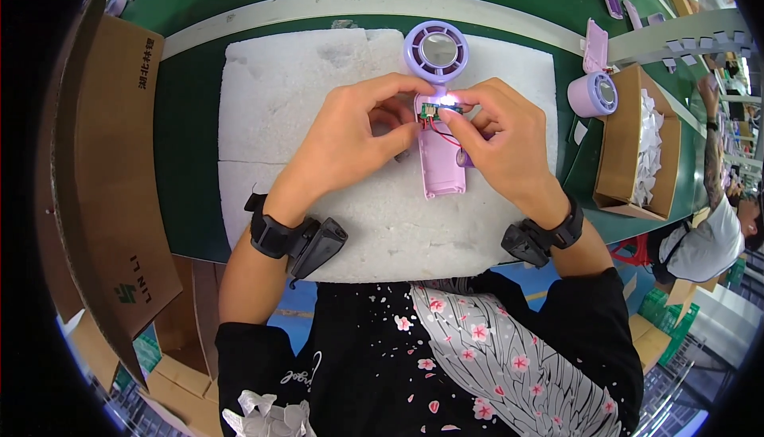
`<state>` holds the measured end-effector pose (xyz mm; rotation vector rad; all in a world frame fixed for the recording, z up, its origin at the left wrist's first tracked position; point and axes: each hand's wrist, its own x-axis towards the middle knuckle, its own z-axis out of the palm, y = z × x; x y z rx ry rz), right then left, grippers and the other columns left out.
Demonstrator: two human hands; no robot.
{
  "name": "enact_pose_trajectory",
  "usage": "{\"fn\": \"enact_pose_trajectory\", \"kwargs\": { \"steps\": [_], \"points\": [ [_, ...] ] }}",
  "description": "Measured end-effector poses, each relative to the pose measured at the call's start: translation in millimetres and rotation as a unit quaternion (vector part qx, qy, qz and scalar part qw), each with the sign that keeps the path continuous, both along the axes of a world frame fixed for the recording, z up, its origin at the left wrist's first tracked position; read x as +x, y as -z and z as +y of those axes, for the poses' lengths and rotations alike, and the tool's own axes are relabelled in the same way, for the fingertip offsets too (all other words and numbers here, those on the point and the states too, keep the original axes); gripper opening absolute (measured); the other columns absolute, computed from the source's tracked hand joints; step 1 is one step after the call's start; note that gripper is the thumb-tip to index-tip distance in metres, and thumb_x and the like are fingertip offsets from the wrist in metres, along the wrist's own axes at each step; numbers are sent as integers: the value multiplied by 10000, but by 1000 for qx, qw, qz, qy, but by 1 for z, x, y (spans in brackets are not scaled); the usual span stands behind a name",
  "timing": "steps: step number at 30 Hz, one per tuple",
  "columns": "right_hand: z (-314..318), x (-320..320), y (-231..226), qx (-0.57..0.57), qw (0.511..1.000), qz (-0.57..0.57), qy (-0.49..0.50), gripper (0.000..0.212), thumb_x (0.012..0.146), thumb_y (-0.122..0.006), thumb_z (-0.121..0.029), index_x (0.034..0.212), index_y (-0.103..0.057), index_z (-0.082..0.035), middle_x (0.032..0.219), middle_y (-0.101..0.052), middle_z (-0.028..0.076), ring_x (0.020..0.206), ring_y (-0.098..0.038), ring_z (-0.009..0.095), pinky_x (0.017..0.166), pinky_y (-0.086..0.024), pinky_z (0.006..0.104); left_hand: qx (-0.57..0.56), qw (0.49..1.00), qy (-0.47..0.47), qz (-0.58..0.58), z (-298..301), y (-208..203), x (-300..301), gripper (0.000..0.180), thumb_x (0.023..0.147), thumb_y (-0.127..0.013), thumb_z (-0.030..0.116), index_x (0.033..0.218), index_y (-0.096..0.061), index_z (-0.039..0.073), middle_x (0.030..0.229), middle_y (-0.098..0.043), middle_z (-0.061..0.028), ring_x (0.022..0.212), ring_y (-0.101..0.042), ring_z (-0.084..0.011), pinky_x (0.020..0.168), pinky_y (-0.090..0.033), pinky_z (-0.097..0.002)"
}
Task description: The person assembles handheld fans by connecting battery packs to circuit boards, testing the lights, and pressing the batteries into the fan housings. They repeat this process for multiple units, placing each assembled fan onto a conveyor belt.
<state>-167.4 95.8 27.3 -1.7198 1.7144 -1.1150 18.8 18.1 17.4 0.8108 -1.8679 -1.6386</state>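
Note:
A handheld fan lies on the white foam pad, its round purple head [437,52] pointing away from me and its pink handle shell [442,168] lying open toward me. Inside the upper handle sits a small green circuit board [430,110] with red and black wires; a bright white light glows at its right end. My left hand [350,130] is closed at the left edge of the handle, just below the head. Thumb and forefinger of my right hand [509,134] pinch the board's right side. Partly hidden under that hand is a purple cylindrical battery [464,158].
The foam pad [318,79] rests on a green table [187,158]. A tall cardboard box [119,166] walls off the left. To the right are another purple fan [593,95] and a carton [625,142] with white pieces. Another person [708,238] is at far right.

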Motion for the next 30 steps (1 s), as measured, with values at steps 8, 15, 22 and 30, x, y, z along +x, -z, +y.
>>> {"fn": "enact_pose_trajectory", "kwargs": {
  "steps": [8,15,22,30],
  "points": [
    [3,-3,3,-44,997,52,-27,176,773,-764,-35,935,-700,-10,852,-632,62,566,-600,107,502,-443,220,-8,1000,12,-15,4,-2,-2,358,784,-624,-9,1140,-612,32,847,-652,-93,752,-625,-149,718,-526,-281],
    [5,-1,-3,-31,998,58,-22,174,762,-770,-36,930,-723,-37,847,-627,52,605,-588,111,527,-450,234,-10,1000,11,-12,4,-3,-3,339,795,-604,-8,1131,-604,34,845,-651,-94,748,-629,-158,716,-522,-284],
    [4,2,-4,-36,996,76,-7,173,764,-766,-42,934,-736,-51,848,-631,45,611,-580,115,527,-446,242,20,1000,-5,-13,5,-2,-4,321,811,-581,-18,1127,-603,36,852,-659,-90,737,-639,-162,708,-522,-284],
    [1,-1,-2,-38,996,86,-8,176,767,-762,-43,930,-697,-27,820,-633,55,544,-551,95,497,-424,232,45,998,-8,-35,6,-4,-6,335,842,-554,-47,1157,-638,30,1092,-656,-84,862,-624,-129,754,-507,-265]
  ]
}}
